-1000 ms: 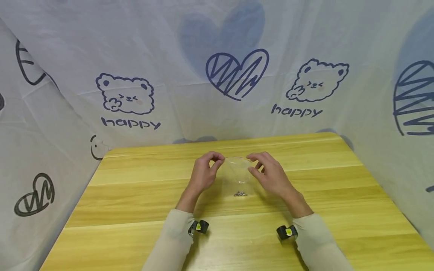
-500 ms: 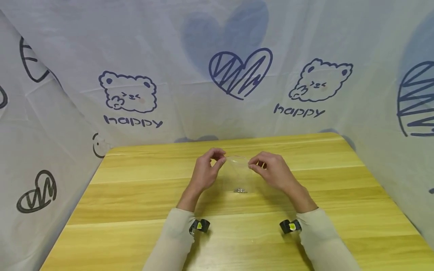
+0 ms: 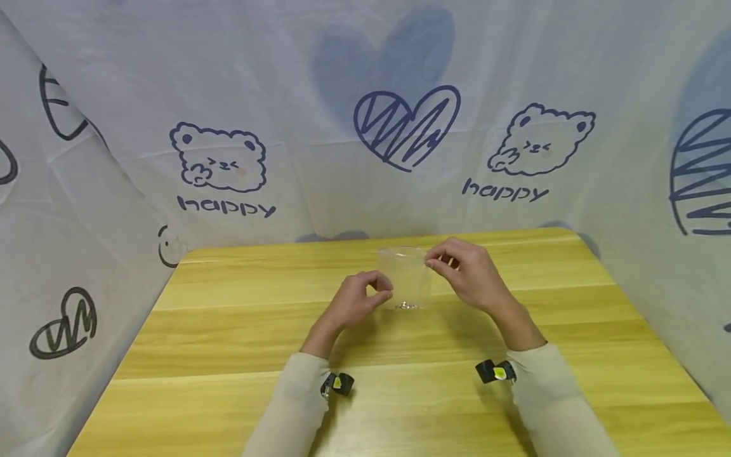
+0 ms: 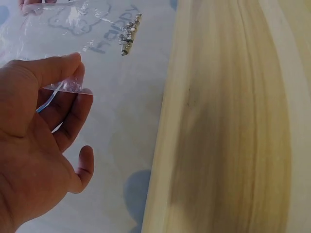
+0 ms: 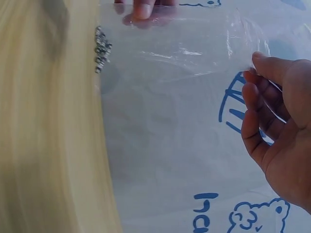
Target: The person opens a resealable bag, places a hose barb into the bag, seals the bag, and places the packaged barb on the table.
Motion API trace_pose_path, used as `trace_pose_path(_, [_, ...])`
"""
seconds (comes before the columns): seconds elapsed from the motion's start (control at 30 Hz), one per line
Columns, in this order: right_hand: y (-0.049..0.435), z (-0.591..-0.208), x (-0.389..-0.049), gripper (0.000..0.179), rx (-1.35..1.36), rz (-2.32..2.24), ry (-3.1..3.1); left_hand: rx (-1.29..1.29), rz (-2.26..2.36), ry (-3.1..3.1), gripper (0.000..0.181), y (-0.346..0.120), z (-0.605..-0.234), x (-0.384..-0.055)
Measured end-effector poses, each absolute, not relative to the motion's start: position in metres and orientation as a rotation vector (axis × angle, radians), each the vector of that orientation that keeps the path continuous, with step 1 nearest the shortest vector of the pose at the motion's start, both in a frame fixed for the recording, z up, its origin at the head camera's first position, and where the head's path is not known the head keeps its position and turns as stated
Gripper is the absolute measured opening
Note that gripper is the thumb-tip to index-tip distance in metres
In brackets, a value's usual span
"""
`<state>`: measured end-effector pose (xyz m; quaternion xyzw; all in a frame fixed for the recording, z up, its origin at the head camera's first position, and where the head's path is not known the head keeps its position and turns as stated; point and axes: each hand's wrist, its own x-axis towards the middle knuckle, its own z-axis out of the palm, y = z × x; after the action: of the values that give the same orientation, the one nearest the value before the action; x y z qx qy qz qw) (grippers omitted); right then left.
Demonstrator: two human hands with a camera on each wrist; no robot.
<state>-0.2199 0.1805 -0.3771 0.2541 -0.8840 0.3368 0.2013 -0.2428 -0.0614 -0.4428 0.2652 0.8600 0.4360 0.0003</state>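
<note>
A clear plastic bag (image 3: 404, 276) hangs upright between both hands over the table. Several small shiny metal pieces (image 3: 406, 305) lie in a row along its bottom; their exact kind is too small to tell. My right hand (image 3: 471, 273) pinches the bag's upper right corner between thumb and forefinger. Lower down, on the opposite side edge, my left hand (image 3: 355, 303) pinches the plastic. In the left wrist view the thumb of that hand (image 4: 43, 126) presses a fold of film against the forefinger. The right wrist view shows the metal pieces (image 5: 101, 49) at the end away from the right hand (image 5: 286, 111).
The wooden table (image 3: 228, 349) extends around and below the hands. Behind it hangs a white cloth (image 3: 308, 178) printed with hearts and bears. Black wrist cameras (image 3: 338, 383) sit at both cuffs.
My left hand has slid from the bag's upper left corner down to its side edge. The bag and my right hand have risen and moved slightly away, toward the table's back.
</note>
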Motion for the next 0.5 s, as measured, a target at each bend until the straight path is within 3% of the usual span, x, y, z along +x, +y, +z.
trace_pose_path(0.5, [0.182,-0.364,-0.216,0.005,0.735,0.930,-2.469,0.846,1.408,2.659,0.006,-0.061,-0.444,-0.242])
